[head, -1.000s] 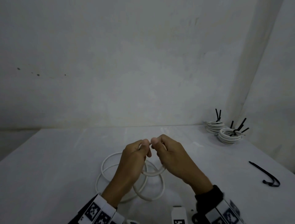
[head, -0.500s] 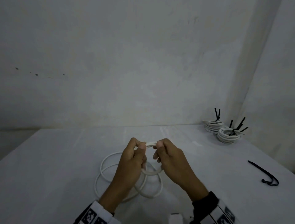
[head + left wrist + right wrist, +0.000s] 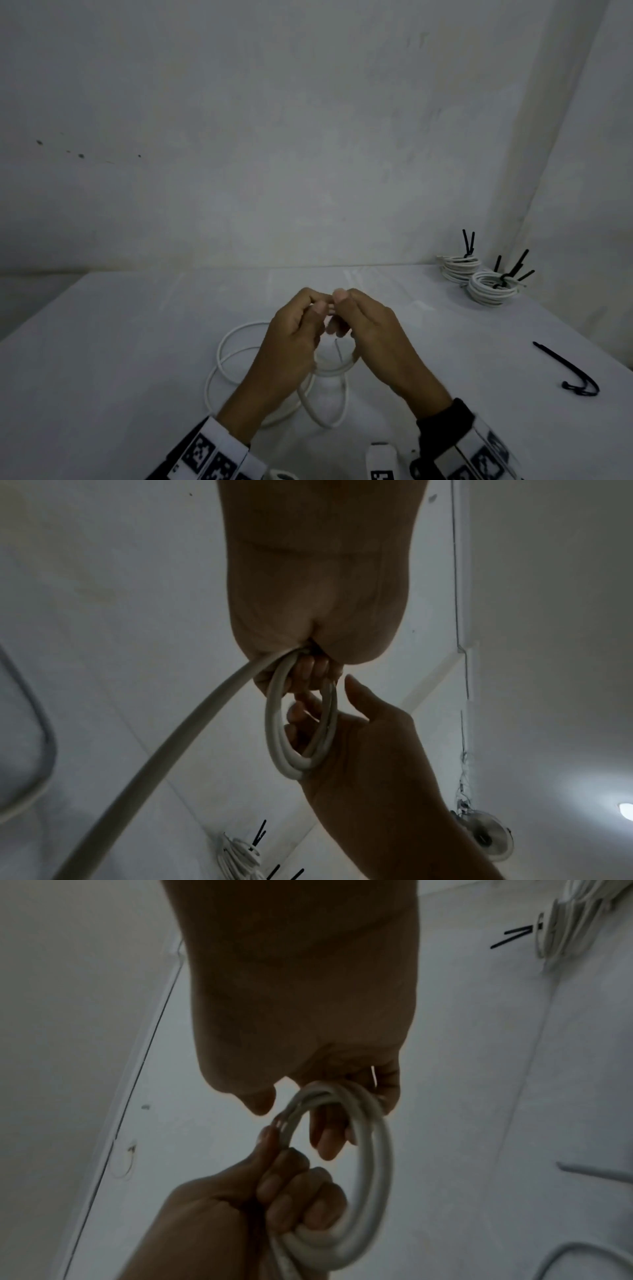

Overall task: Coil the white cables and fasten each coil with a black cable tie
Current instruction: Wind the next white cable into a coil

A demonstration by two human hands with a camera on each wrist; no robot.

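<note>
White tabletop (image 3: 120, 342) against a pale wall. Left hand (image 3: 291, 346) grips a small coil of round white cable (image 3: 301, 723); right hand (image 3: 373, 339) curls round its opposite side. Uncoiled loops (image 3: 236, 363) lie beneath, toward the left. Loose black cable tie (image 3: 568, 371) lies well right, nearer the right hand

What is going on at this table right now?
A person is winding a white cable into a small coil above the table. The left hand grips the coil; the right hand holds its other side. Most of the cable lies in loose loops below. Two finished coils with black ties sit at the far right corner, and a spare black cable tie lies nearer.
</note>
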